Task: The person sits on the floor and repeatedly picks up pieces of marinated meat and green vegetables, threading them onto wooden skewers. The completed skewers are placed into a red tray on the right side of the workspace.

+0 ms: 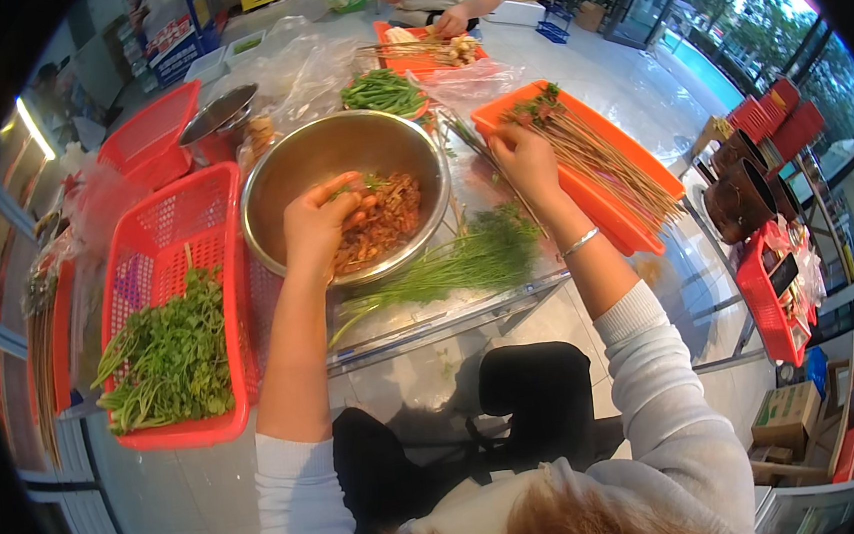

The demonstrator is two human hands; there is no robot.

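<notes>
My left hand is inside a large stainless steel bowl, over dark reddish seasoned meat pieces. A green herb sprig shows at its pinched fingertips. My right hand is curled at the left side of an orange plastic tray. Bamboo skewers lie across that tray, with meat and green herb at their far ends. A few thin sticks pass by my right hand; whether its fingers grip one is unclear. Feathery dill-like greens lie on the table below the bowl.
At left stands a red perforated basket with leafy cilantro-like greens. Behind the bowl are green vegetable pieces and plastic bags. Across the table a person's hand works over another orange tray. Dark pots stand at right.
</notes>
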